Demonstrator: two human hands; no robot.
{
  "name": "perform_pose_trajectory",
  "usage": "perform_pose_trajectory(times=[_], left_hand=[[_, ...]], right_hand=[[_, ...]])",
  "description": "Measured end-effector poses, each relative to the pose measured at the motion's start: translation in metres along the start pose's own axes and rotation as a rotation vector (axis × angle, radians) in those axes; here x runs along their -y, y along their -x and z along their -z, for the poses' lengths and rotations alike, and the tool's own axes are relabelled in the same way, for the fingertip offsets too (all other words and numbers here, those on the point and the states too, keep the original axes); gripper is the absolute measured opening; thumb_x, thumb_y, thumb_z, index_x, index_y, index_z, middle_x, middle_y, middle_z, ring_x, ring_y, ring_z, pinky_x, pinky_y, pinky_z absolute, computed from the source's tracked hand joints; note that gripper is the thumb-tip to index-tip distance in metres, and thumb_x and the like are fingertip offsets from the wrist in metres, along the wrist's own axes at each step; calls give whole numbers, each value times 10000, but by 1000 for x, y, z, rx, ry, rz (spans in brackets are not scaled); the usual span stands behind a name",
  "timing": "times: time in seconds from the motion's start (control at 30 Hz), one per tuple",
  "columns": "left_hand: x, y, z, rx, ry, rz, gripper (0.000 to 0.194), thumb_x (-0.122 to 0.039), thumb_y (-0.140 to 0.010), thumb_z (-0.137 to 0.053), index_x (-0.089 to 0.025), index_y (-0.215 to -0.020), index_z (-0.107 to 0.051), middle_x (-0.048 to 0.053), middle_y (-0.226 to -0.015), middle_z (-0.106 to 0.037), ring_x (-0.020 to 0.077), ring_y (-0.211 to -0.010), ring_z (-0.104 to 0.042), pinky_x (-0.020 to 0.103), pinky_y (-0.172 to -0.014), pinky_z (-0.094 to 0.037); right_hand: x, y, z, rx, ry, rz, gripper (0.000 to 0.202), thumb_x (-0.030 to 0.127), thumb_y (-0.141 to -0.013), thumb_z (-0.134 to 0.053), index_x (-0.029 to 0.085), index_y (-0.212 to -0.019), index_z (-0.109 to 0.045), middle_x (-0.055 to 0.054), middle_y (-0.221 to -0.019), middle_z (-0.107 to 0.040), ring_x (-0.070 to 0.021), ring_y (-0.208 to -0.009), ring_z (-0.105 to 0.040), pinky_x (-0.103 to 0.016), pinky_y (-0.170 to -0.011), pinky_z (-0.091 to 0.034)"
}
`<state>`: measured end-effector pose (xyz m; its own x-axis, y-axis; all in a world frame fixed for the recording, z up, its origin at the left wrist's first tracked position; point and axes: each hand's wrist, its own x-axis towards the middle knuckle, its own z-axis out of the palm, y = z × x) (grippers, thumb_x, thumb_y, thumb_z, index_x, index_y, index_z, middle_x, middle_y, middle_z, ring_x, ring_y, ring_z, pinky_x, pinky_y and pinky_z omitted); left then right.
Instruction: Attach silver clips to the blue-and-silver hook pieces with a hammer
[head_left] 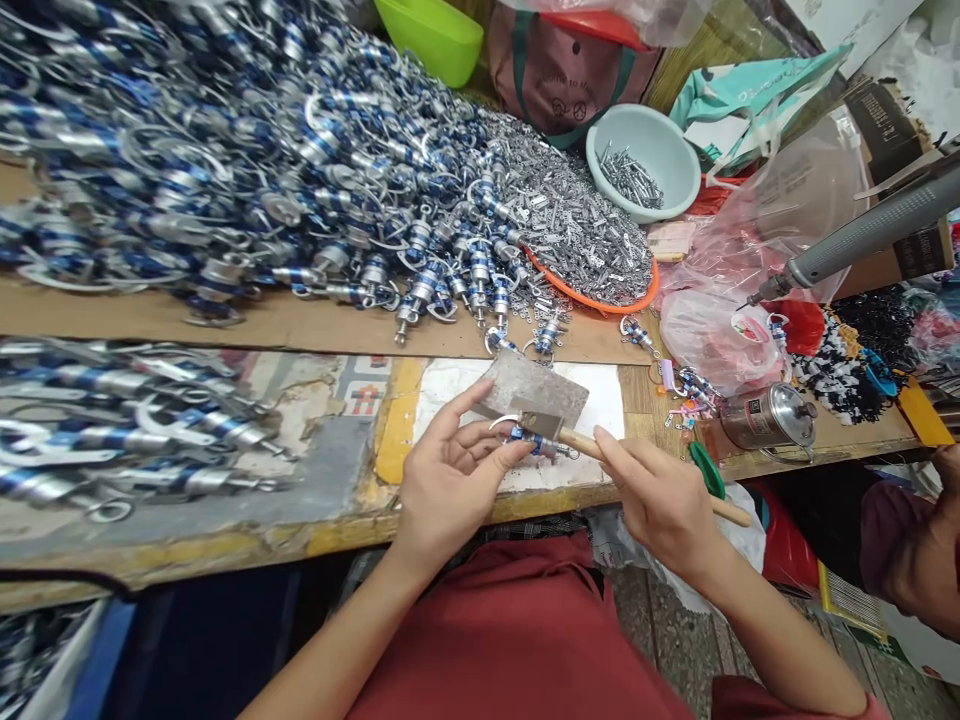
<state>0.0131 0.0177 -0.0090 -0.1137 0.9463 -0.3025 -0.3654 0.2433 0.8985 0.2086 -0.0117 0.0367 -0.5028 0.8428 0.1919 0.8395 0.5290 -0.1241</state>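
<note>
My left hand pinches a small blue and silver metal part with a curved lever, over a flat grey plate. My right hand is wrapped round the wooden handle of a hammer. The hammer's metal head lies over or against the part; whether they touch is unclear. Under the plate is a white sheet on the bench. Near the sheet's back edge lie more blue and silver parts.
A large pile of blue and silver parts covers the back left, with more at the left. Small metal plates fill an orange-rimmed tray. A pale bowl, a power driver, a metal cup and another person's arm are rightward.
</note>
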Motion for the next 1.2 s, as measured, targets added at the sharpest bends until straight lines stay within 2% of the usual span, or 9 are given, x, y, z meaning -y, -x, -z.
perform_pose_trajectory(times=[0.13,0.23,0.33,0.4,0.53,0.7,0.93,1.1,1.2], left_hand=[[0,0,1,-2,-10,-11,689,-240,-545,-800,-150,-1170,-525,17,-740,-699,154,-775,-672,257,-731,-562],[0,0,1,-4,-28,-38,489,-230,-534,-797,-149,-969,-589,25,-736,-700,140,-721,-668,245,-713,-556],[0,-1,0,-6,-22,-38,421,-221,-522,-795,-162,-874,-572,24,-731,-701,137,-681,-667,254,-686,-558],[-1,-2,0,-13,-2,-28,426,-216,-503,-802,-173,-834,-537,11,-703,-695,135,-640,-664,254,-651,-558],[-1,-3,0,-5,40,-22,434,-220,-480,-813,-187,-736,-464,-3,-670,-687,123,-595,-659,243,-624,-555],[0,-3,1,45,46,-38,433,-238,-512,-806,-196,-733,-436,-10,-657,-679,128,-603,-662,251,-620,-560],[3,-3,2,31,26,-56,421,-242,-519,-805,-193,-731,-444,-16,-657,-669,123,-599,-657,237,-612,-547],[1,-3,1,35,57,-36,421,-220,-504,-806,-189,-719,-445,-17,-664,-675,116,-616,-661,230,-631,-554],[0,-3,1,25,48,-41,431,-242,-497,-815,-190,-716,-448,-11,-666,-672,123,-616,-662,243,-635,-558]], right_hand=[[11,4,1,8,10,-93,515,64,-852,-421,181,-1353,-417,-56,-872,-657,-164,-711,-617,-248,-579,-493],[13,-1,2,-34,-175,-186,430,134,-883,-459,190,-1309,-466,-54,-927,-661,-160,-782,-624,-250,-640,-505],[11,-21,1,-167,-399,-277,348,218,-853,-559,199,-1200,-561,-49,-974,-664,-156,-847,-615,-262,-749,-502],[10,-41,-1,-190,-528,-349,294,247,-811,-611,198,-1101,-619,-31,-918,-672,-154,-801,-612,-264,-734,-499],[9,-79,-11,-20,-776,-385,267,210,-749,-650,199,-1016,-652,14,-811,-668,-138,-738,-607,-242,-684,-485],[9,-94,-20,141,-826,-249,443,166,-746,-623,255,-1179,-591,26,-897,-678,-136,-801,-611,-239,-714,-459],[11,-98,-15,212,-585,-238,380,234,-741,-632,256,-1119,-602,20,-848,-652,-150,-750,-576,-231,-627,-400],[12,-96,-19,120,-803,-450,293,198,-701,-648,195,-988,-589,60,-673,-569,-100,-588,-506,-201,-538,-388],[14,-92,-22,155,-873,-512,315,192,-676,-648,194,-983,-577,68,-653,-557,-96,-555,-499,-200,-511,-381]])
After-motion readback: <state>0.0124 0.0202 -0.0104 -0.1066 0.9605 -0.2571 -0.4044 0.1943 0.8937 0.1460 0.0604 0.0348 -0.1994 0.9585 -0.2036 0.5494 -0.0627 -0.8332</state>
